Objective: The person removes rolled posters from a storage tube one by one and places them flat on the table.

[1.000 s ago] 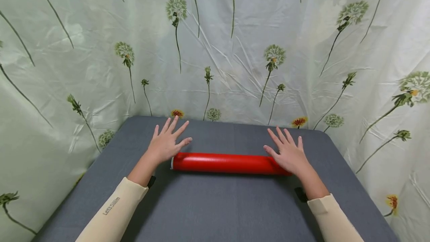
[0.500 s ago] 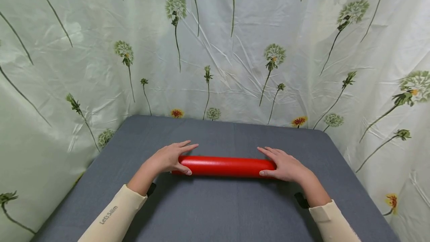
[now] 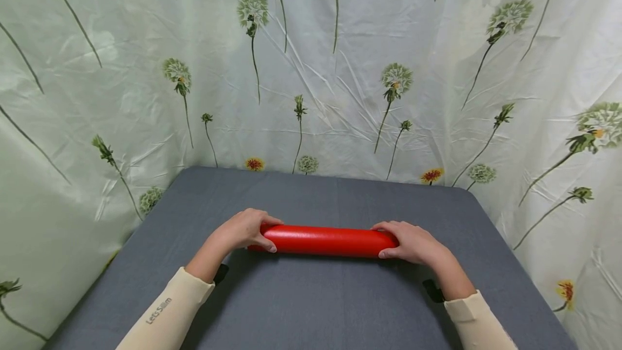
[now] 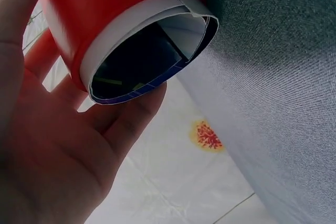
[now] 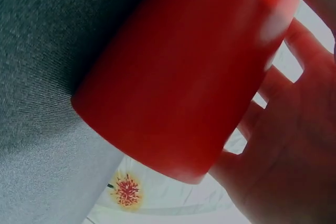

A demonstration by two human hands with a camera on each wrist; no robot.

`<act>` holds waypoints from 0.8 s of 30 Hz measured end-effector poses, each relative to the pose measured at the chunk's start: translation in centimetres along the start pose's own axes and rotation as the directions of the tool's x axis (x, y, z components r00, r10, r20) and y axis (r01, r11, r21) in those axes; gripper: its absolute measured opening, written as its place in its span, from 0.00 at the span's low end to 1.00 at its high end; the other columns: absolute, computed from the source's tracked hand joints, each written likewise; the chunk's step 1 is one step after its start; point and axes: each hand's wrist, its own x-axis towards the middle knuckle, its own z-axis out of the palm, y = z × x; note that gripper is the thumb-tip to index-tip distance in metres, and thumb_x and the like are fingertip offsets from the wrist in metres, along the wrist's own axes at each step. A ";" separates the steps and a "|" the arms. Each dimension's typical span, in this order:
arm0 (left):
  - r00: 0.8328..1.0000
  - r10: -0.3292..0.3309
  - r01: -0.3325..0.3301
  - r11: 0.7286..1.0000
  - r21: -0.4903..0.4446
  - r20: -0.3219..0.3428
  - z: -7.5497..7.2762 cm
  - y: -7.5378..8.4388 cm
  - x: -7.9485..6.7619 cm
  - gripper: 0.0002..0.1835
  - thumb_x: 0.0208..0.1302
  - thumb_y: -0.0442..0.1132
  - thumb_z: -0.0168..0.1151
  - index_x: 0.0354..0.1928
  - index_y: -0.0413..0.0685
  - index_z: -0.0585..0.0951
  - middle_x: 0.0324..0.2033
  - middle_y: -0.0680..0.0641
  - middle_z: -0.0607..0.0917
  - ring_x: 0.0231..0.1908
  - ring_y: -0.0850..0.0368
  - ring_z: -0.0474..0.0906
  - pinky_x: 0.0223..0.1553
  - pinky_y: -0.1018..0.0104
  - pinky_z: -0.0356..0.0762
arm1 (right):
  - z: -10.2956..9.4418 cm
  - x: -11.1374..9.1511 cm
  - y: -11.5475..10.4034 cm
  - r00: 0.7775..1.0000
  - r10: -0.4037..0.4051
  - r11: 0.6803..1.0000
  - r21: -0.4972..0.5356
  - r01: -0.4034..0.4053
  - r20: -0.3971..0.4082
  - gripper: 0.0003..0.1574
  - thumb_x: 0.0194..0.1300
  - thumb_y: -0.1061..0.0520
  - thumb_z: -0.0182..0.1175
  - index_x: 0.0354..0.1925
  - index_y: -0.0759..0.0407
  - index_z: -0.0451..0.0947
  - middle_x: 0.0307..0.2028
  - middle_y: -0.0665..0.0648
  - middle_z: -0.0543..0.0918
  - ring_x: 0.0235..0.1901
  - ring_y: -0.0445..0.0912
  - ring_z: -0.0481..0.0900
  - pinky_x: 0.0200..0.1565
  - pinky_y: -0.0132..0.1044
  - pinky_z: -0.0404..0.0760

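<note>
A glossy red roll (image 3: 325, 241) lies crosswise on the grey cloth-covered table. In the left wrist view its end (image 4: 149, 51) is a hollow ring of wound sheet, with a white edge and a dark, partly blue inside. My left hand (image 3: 241, 229) grips the roll near its left end, thumb on the near side and fingers over the far side. Near the other end, my right hand (image 3: 412, 242) holds it the same way. In the right wrist view the red wall (image 5: 173, 87) shows beside the palm, and the fingers pass behind it.
The grey tabletop (image 3: 291, 307) spreads in front of and behind the roll. A pale curtain (image 3: 311, 69) printed with dandelions hangs at the back and along both sides. Dark wrist bands (image 3: 434, 290) sit below the hands.
Both hands came down from above the roll with spread fingers. Thumbs went to its near side, then the fingers curled over it. The roll has stayed nearly in place.
</note>
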 end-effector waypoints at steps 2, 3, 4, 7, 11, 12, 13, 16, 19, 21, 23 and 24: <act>1.000 0.000 0.000 1.000 -0.007 -0.004 0.0 0.0 0.0 0.30 0.53 0.48 0.85 0.61 0.59 0.89 0.47 0.51 0.88 0.45 0.58 0.77 0.42 0.62 0.78 | 0.0 0.0 0.0 1.000 -0.003 1.000 -0.007 0.003 -0.006 0.38 0.61 0.41 0.76 0.67 0.44 0.79 0.57 0.55 0.86 0.52 0.49 0.81 0.50 0.51 0.80; 1.000 0.001 -0.001 1.000 -0.006 -0.006 0.0 0.0 0.0 0.30 0.52 0.48 0.85 0.60 0.59 0.89 0.47 0.51 0.88 0.44 0.57 0.77 0.41 0.62 0.78 | 0.1 0.0 -0.1 1.000 -0.005 1.000 -0.012 0.005 -0.012 0.38 0.61 0.41 0.76 0.67 0.44 0.79 0.57 0.55 0.86 0.52 0.50 0.81 0.50 0.51 0.80; 1.000 0.001 -0.001 1.000 -0.005 -0.010 0.0 0.0 0.0 0.30 0.52 0.48 0.85 0.60 0.59 0.89 0.47 0.51 0.88 0.44 0.57 0.77 0.41 0.62 0.78 | 0.1 0.1 -0.1 1.000 -0.007 1.000 -0.018 0.006 -0.020 0.38 0.61 0.41 0.76 0.67 0.45 0.79 0.57 0.55 0.86 0.52 0.50 0.81 0.50 0.52 0.80; 1.000 0.007 -0.007 1.000 0.010 -0.025 0.1 0.0 0.2 0.30 0.52 0.48 0.85 0.60 0.59 0.89 0.46 0.51 0.88 0.44 0.57 0.77 0.41 0.61 0.78 | 0.2 0.1 0.0 0.999 -0.010 0.999 -0.035 0.008 -0.047 0.37 0.61 0.42 0.77 0.66 0.45 0.79 0.57 0.55 0.86 0.52 0.51 0.81 0.51 0.55 0.80; 0.999 0.005 -0.004 0.999 0.038 -0.046 0.3 -0.1 0.4 0.31 0.52 0.49 0.85 0.61 0.59 0.88 0.44 0.51 0.87 0.43 0.57 0.77 0.42 0.60 0.77 | 0.5 0.4 0.1 0.996 -0.013 0.998 -0.064 0.008 -0.084 0.37 0.61 0.43 0.77 0.66 0.46 0.79 0.58 0.56 0.86 0.53 0.53 0.82 0.53 0.60 0.80; 0.999 0.000 0.002 0.999 0.043 -0.051 0.3 -0.1 0.4 0.31 0.52 0.49 0.85 0.61 0.59 0.88 0.44 0.51 0.87 0.43 0.56 0.77 0.42 0.59 0.77 | 0.7 0.5 0.2 0.995 -0.016 0.997 -0.070 0.009 -0.094 0.37 0.62 0.44 0.77 0.66 0.46 0.79 0.58 0.57 0.86 0.53 0.53 0.82 0.53 0.61 0.80; 0.998 -0.003 0.006 0.999 0.049 -0.057 0.4 -0.1 0.5 0.31 0.52 0.49 0.85 0.61 0.59 0.88 0.45 0.51 0.87 0.43 0.56 0.77 0.42 0.59 0.78 | 0.8 0.6 0.2 0.994 -0.017 0.997 -0.076 0.009 -0.106 0.37 0.62 0.44 0.77 0.67 0.46 0.79 0.58 0.57 0.85 0.54 0.54 0.82 0.54 0.62 0.80; 0.996 -0.011 0.016 0.998 0.060 -0.086 0.5 -0.1 0.8 0.32 0.52 0.48 0.85 0.62 0.59 0.87 0.47 0.50 0.87 0.44 0.55 0.77 0.43 0.58 0.79 | 1.1 1.0 0.3 0.989 -0.017 0.996 -0.088 0.004 -0.147 0.37 0.62 0.45 0.77 0.67 0.46 0.79 0.59 0.58 0.85 0.55 0.56 0.82 0.55 0.64 0.79; 0.992 -0.009 0.019 0.997 0.076 -0.124 0.7 -0.2 1.2 0.32 0.53 0.48 0.85 0.63 0.59 0.87 0.49 0.48 0.87 0.45 0.54 0.79 0.44 0.57 0.79 | 1.2 1.4 0.4 0.983 -0.015 0.995 -0.097 -0.003 -0.186 0.37 0.62 0.45 0.77 0.67 0.46 0.79 0.61 0.59 0.85 0.57 0.58 0.81 0.56 0.65 0.78; 0.990 -0.011 0.023 0.996 0.081 -0.144 0.8 -0.3 1.5 0.33 0.53 0.48 0.85 0.63 0.59 0.87 0.51 0.47 0.88 0.46 0.53 0.79 0.45 0.56 0.79 | 1.3 1.8 0.5 0.979 -0.014 0.994 -0.105 -0.008 -0.204 0.37 0.62 0.46 0.77 0.68 0.46 0.79 0.62 0.59 0.84 0.57 0.59 0.81 0.57 0.65 0.78; 0.987 -0.010 0.025 0.995 0.093 -0.162 0.9 -0.5 1.8 0.33 0.53 0.48 0.85 0.63 0.59 0.87 0.52 0.47 0.88 0.46 0.52 0.80 0.46 0.55 0.79 | 1.3 2.2 0.6 0.977 -0.011 0.994 -0.110 -0.013 -0.215 0.38 0.62 0.46 0.77 0.68 0.47 0.78 0.62 0.60 0.84 0.58 0.60 0.81 0.57 0.65 0.78; 0.985 -0.012 0.028 0.995 0.098 -0.170 1.0 -0.6 2.0 0.33 0.53 0.48 0.85 0.63 0.58 0.87 0.52 0.46 0.88 0.47 0.52 0.81 0.46 0.55 0.80 | 1.4 2.3 0.7 0.976 -0.009 0.993 -0.114 -0.016 -0.219 0.38 0.62 0.46 0.77 0.68 0.47 0.78 0.63 0.60 0.84 0.58 0.60 0.81 0.57 0.65 0.78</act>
